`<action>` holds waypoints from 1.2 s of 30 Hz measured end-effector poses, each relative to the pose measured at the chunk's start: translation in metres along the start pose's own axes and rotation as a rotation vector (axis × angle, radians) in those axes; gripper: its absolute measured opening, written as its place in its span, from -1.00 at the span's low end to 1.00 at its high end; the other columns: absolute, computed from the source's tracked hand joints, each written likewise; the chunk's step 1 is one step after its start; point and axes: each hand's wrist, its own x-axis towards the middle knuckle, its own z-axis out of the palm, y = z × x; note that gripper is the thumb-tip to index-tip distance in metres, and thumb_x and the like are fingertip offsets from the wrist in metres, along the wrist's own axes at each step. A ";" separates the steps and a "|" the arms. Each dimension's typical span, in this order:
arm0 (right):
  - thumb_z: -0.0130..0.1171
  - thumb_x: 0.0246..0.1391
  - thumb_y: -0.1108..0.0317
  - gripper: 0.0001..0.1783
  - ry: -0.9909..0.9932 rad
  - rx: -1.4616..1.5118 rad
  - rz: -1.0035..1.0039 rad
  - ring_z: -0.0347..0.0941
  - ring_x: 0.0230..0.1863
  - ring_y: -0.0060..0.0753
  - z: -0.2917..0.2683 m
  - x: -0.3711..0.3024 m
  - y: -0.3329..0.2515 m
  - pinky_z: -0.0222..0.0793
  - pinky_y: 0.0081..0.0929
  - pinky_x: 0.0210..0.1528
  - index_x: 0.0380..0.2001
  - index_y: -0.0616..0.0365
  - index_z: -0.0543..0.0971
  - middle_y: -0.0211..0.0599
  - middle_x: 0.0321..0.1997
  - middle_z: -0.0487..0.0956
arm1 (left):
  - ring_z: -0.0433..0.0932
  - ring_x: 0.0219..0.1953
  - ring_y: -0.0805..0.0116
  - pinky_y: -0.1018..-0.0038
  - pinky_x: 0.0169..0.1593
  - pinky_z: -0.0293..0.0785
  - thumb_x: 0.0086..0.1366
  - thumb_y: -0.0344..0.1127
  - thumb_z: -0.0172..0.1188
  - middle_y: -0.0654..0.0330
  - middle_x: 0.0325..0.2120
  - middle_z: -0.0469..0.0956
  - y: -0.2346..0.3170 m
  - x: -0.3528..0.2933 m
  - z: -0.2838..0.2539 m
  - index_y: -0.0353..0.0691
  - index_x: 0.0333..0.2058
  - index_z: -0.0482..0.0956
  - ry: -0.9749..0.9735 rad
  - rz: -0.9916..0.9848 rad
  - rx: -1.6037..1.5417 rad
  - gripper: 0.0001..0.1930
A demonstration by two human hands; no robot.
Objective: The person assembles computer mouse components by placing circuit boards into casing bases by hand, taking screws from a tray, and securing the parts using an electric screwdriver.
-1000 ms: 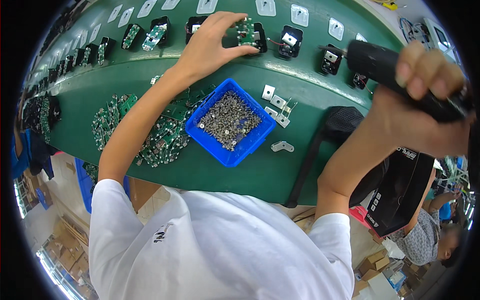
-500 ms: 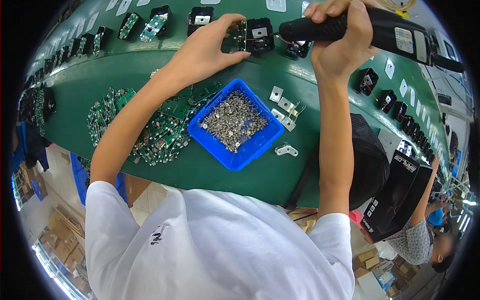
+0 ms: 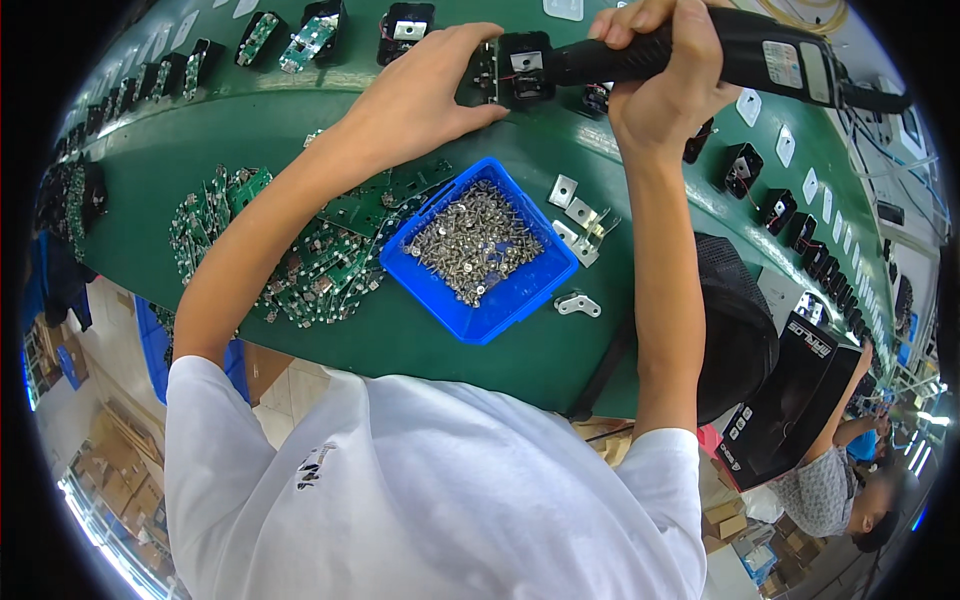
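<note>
At the far middle of the bench, my left hand [image 3: 430, 88] holds a small green circuit board [image 3: 487, 72] on edge between thumb and fingers. The board stands against the left side of an open black housing [image 3: 526, 88] with a metal plate [image 3: 527, 62] and a red wire inside. My right hand [image 3: 668, 70] is wrapped round a black electric screwdriver [image 3: 750, 48], held nearly level. Its nose points left and reaches the housing's right edge; the tip itself is hard to make out. A blue bin [image 3: 440, 310] of loose screws [image 3: 472, 240] stands between my forearms.
Loose circuit boards [image 3: 330, 270] are heaped by my left forearm. Metal brackets [image 3: 575, 212] lie right of the bin. More black housings [image 3: 742, 168] line the green bench [image 3: 480, 365]. A black mesh bag [image 3: 730, 330] and black box [image 3: 795, 400] sit at right, near another person [image 3: 820, 495].
My right hand has brought the screwdriver leftward, so its nose now meets the black housing. My left hand keeps its hold on the circuit board, shifted slightly in the picture.
</note>
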 end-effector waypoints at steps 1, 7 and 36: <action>0.04 0.30 0.37 -0.86 0.014 0.001 0.019 0.31 -0.65 -0.52 -0.001 -0.001 0.000 0.37 -0.52 -0.51 -0.13 0.12 0.38 -0.38 -0.60 0.39 | 0.63 -0.13 0.18 0.36 -0.02 0.56 0.18 -0.27 0.37 0.07 -0.04 0.63 0.001 0.001 0.002 -0.25 0.10 0.51 0.036 0.011 0.001 -0.49; 0.01 0.32 0.30 -0.86 0.292 -0.199 0.081 0.31 -0.66 -0.54 0.009 0.001 -0.019 0.34 -0.55 -0.55 -0.16 0.11 0.39 -0.40 -0.59 0.39 | 0.62 -0.18 0.07 0.35 0.01 0.52 0.11 -0.19 0.43 -0.01 -0.17 0.66 0.000 0.018 0.008 -0.40 0.02 0.56 0.165 0.272 0.061 -0.45; -0.03 0.36 0.33 -0.78 -0.208 0.330 0.243 0.40 -0.40 -0.48 -0.044 -0.002 -0.114 0.38 -0.55 -0.26 -0.04 0.22 0.37 -0.29 -0.28 0.41 | 0.57 -0.28 0.41 0.55 -0.09 0.49 0.09 -0.55 0.37 0.16 -0.26 0.71 0.089 -0.042 -0.057 -0.27 -0.13 0.72 -0.221 -0.208 -0.747 -0.69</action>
